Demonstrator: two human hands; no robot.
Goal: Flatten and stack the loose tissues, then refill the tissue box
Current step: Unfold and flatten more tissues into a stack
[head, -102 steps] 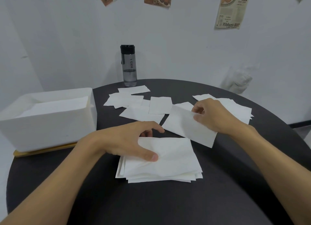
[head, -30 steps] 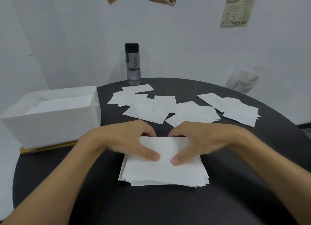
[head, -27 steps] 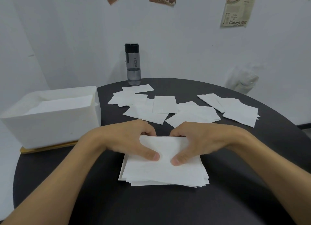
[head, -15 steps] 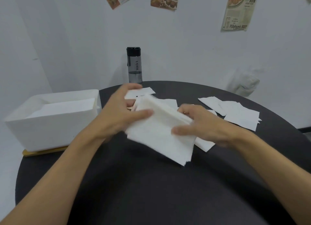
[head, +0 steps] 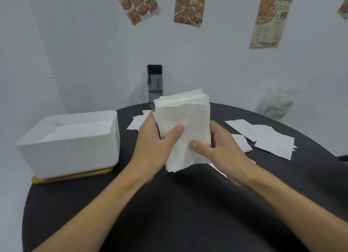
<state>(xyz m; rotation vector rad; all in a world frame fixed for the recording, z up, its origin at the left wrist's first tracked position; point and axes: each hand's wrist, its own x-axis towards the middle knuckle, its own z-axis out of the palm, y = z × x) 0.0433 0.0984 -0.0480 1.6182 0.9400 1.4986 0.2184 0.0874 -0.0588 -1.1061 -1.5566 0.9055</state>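
Head view, left hand, right hand gripping tissue stack, some loose tissues hidden

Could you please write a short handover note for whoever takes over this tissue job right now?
Hands: the left hand and the right hand both grip the stack of tissues, one on each side with thumbs on its front, holding it upright above the table.
Things: the tissue box stands open at the table's left, with tissues already inside.
Done: one stack is gathered.
Left: load this stack into the box. Then flatten, stack and load the loose tissues at the right and behind the hands.
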